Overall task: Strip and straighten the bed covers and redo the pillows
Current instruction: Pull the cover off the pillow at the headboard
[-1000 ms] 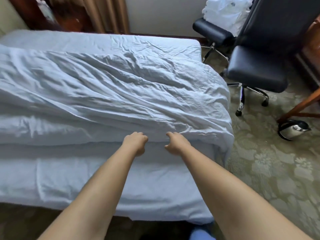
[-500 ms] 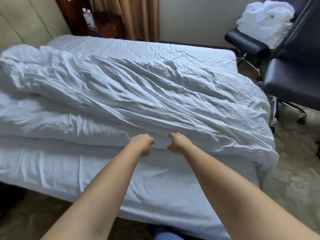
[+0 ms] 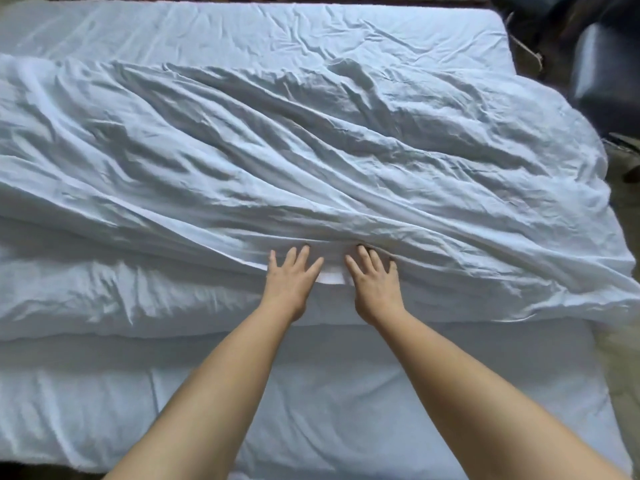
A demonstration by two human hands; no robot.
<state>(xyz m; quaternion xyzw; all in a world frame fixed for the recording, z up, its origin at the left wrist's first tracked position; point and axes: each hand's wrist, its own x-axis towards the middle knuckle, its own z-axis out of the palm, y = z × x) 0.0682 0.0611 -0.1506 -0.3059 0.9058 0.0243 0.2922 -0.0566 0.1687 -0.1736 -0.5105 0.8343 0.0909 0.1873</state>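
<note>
A crumpled white duvet (image 3: 311, 161) lies folded lengthwise across the middle of the bed, over a white sheet (image 3: 263, 32). My left hand (image 3: 289, 284) and my right hand (image 3: 372, 285) lie flat side by side on the duvet's lower layer, fingers spread. Their fingertips reach under the edge of the upper fold. A small white strip of fabric (image 3: 330, 277) shows between the two hands. No pillow is in sight.
The bare sheet covers the mattress's near side (image 3: 311, 410) below the duvet. A dark office chair (image 3: 602, 64) stands at the right end of the bed. Patterned carpet (image 3: 627, 209) shows at the right edge.
Both hands have opened from fists gripping the duvet edge to flat, spread palms on the duvet. The view has dropped closer and straight down over the bed.
</note>
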